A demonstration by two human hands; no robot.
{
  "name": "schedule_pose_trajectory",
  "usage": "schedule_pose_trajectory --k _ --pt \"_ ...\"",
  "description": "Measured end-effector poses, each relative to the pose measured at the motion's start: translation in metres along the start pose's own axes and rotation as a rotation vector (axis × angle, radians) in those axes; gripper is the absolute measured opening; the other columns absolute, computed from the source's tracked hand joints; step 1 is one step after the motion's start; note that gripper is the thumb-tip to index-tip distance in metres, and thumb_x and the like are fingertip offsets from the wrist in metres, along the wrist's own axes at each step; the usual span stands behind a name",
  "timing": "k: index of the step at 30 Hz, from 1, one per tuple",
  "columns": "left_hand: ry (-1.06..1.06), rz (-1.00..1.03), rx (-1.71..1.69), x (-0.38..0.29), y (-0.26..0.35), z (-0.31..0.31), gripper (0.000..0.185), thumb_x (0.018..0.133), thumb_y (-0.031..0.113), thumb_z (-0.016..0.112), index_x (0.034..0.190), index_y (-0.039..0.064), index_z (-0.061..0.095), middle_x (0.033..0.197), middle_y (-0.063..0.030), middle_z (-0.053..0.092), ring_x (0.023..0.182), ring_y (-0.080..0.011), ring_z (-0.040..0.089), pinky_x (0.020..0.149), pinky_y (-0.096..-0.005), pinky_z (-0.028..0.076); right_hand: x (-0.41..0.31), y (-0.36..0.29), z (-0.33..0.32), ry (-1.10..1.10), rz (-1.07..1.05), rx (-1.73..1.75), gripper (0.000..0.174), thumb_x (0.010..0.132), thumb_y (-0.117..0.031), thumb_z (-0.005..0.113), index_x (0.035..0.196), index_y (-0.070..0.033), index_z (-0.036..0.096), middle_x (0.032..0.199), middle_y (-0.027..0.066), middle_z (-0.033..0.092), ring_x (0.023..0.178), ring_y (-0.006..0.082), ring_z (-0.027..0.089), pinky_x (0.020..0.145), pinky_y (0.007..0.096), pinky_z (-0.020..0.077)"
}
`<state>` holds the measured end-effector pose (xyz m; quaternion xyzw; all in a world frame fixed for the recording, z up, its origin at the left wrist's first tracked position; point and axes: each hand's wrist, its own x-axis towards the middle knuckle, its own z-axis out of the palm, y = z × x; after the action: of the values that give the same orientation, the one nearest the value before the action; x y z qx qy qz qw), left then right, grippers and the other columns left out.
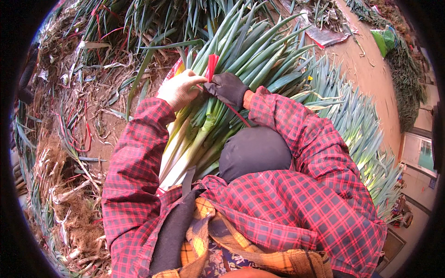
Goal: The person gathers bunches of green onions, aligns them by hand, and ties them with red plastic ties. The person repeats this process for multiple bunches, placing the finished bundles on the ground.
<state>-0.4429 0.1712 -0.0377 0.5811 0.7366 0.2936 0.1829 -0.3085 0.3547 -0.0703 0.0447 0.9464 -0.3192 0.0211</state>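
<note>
A thick bundle of large green onions [194,139] lies before me, white stalks towards my body and green leaves fanning away. Around its middle runs a red plastic strap [239,115], with a wide loose end [211,66] sticking up. My left hand [180,89], in a pale knit glove, pinches the strap on top of the bundle. Beside it, my right hand [227,88], in a dark glove, grips the strap at the same spot, so the fingers nearly meet. The exact crossing of the strap is hidden under the fingers. My dark-clad knee [255,153] presses close against the bundle's right side.
More green onions [347,104] stretch in a long row on the right. Another leafy pile [153,21] lies ahead. Root ends [80,215], dry scraps and red strap pieces [83,142] litter the ground at left. A green plastic bag [384,40] sits at the far right.
</note>
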Motion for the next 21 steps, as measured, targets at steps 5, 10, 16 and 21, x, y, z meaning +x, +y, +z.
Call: schedule_pose_trajectory --k 5,10,16,21 --pt "0.025 0.091 0.118 0.008 -0.006 0.001 0.043 0.084 0.004 0.068 0.124 0.019 0.067 0.112 -0.0106 0.064 0.102 -0.0331 0.065 0.086 -0.0402 0.054 -0.003 -0.002 0.002 0.044 0.013 0.124 0.043 0.098 -0.046 0.057 0.091 -0.006 0.071 0.092 0.0246 0.07 0.089 0.0459 0.066 0.079 0.0556 0.0504" --pt "-0.016 0.145 0.215 0.017 -0.013 -0.001 0.023 0.085 0.009 0.071 0.108 0.015 0.071 0.108 -0.0108 0.066 0.096 -0.0354 0.067 0.081 -0.0438 0.055 -0.004 -0.003 0.001 0.023 0.075 0.16 0.043 0.097 -0.047 0.057 0.09 -0.006 0.07 0.091 0.0249 0.07 0.089 0.0458 0.066 0.079 0.0554 0.0502" --pt "-0.014 0.008 0.26 0.002 -0.024 0.008 0.016 0.089 0.015 0.071 0.105 0.014 0.072 0.102 -0.0098 0.068 0.094 -0.0346 0.067 0.08 -0.0436 0.055 -0.004 -0.005 -0.002 -0.011 0.035 0.117 0.046 0.097 -0.05 0.058 0.09 -0.006 0.069 0.091 0.0249 0.069 0.09 0.0452 0.066 0.08 0.0541 0.05" --pt "0.065 0.069 0.191 -0.011 -0.023 0.009 0.022 0.09 0.013 0.069 0.112 0.015 0.074 0.102 -0.0097 0.07 0.094 -0.0342 0.067 0.082 -0.0437 0.055 -0.006 -0.003 0.0 0.018 0.085 0.128 0.046 0.098 -0.049 0.057 0.09 -0.006 0.069 0.086 0.0246 0.069 0.086 0.0459 0.066 0.077 0.0545 0.0505"
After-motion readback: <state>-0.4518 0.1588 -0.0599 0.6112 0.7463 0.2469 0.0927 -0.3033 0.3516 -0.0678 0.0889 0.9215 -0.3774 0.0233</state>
